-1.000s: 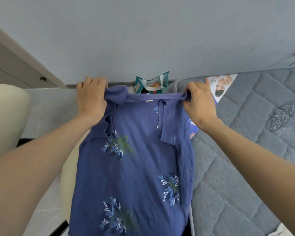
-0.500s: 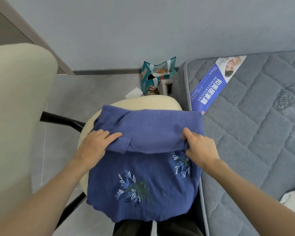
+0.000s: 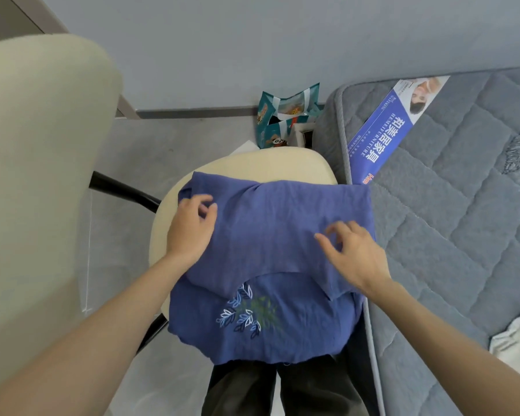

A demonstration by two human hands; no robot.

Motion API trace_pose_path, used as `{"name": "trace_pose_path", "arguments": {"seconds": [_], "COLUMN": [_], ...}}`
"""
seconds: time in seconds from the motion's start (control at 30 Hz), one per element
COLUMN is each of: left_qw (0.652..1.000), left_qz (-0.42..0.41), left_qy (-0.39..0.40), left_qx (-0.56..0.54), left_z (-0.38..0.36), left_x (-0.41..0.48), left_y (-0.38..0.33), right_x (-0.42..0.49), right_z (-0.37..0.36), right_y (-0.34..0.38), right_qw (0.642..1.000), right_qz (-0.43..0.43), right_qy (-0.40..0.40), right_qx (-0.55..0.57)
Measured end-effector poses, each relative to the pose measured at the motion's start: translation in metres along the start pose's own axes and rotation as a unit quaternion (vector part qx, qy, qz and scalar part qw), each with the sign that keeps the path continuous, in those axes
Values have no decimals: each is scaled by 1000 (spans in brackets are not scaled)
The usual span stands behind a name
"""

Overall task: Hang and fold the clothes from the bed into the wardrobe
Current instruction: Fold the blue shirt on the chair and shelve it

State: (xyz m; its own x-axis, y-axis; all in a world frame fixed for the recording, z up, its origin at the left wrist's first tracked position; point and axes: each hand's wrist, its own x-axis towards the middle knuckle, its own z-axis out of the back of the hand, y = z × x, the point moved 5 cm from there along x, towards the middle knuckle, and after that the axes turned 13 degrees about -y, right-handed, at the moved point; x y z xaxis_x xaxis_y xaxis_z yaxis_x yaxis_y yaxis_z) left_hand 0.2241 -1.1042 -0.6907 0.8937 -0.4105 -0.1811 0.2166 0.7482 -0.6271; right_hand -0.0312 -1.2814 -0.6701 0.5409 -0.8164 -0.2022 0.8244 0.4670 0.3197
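Ideally the left hand (image 3: 189, 226) and right hand (image 3: 354, 253), both loose-fingered and gripping nothing, should smooth the shirt (image 3: 270, 223) flat before refolding.

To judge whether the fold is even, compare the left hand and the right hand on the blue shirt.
The left hand sits at the left edge of the blue shirt, farther away; the right hand sits nearer, toward the mattress. Left hand fingers curl loosely; right hand fingers are spread and bent. Both rest on the folded-over layer, neither plainly gripping.
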Motion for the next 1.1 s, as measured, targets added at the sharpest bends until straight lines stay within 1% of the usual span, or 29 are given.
{"name": "trace_pose_path", "arguments": {"seconds": [0.07,0.13,0.2,0.27,0.37,0.43,0.47,0.53,0.6,0.73,0.77,0.8,0.83,0.87,0.9,0.93,0.97,1.0,1.07,1.1], "left_qw": [992,974,961,960,979,984,981,967,954,955,961,973,986,992,986,972,959,953,950,940], "left_qz": [113,212,265,268,194,155,157,198,234,237,217,164,74,-37,-140,-212,-241,-232,-189,-199], "left_qy": [-27,-32,-31,-40,-60,-86,-102,-137,-158,-159,-162,-163,-149,-114,-61,-4,50,91,121,116], "left_qx": [-47,-66,-76,-69,-25,-27,-41,-81,-100,-78,-56,-18,18,46,72,102,137,169,216,253], "left_z": [-9,-19,-29,-35,-39,-37,-35,-28,-23,-24,-24,-24,-25,-29,-36,-45,-53,-58,-61,-60], "left_x": [14,21,27,34,42,49,55,69,84,96,92,88,84,77,70,64,61,60,64,67], "left_y": [0,0,0,1,0,-1,-1,0,1,-6,-10,-17,-27,-39,-49,-55,-55,-54,-50,-52], "right_x": [15,31,46,57,69,74,77,79,81,85,86,86,86,86,87,88,89,91,93,94], "right_z": [2,0,-5,-12,-24,-26,-26,-26,-25,-21,-20,-18,-17,-16,-14,-13,-11,-10,-10,-9], "right_y": [8,13,18,22,24,22,19,12,7,11,12,13,13,14,13,13,11,10,5,4], "right_qw": [999,996,990,987,991,995,995,993,989,990,992,994,996,998,999,999,999,998,996,995], "right_qz": [9,-3,-17,-24,-34,-45,-59,-101,-134,-116,-101,-82,-59,-37,-21,-17,-23,-35,-47,-44], "right_qy": [-42,-47,-48,-38,-20,-37,-45,-46,-47,-67,-65,-59,-49,-40,-32,-26,-22,-14,8,19], "right_qx": [22,73,133,156,127,81,64,50,43,45,46,44,37,24,7,-11,-30,-48,-78,-91]}}
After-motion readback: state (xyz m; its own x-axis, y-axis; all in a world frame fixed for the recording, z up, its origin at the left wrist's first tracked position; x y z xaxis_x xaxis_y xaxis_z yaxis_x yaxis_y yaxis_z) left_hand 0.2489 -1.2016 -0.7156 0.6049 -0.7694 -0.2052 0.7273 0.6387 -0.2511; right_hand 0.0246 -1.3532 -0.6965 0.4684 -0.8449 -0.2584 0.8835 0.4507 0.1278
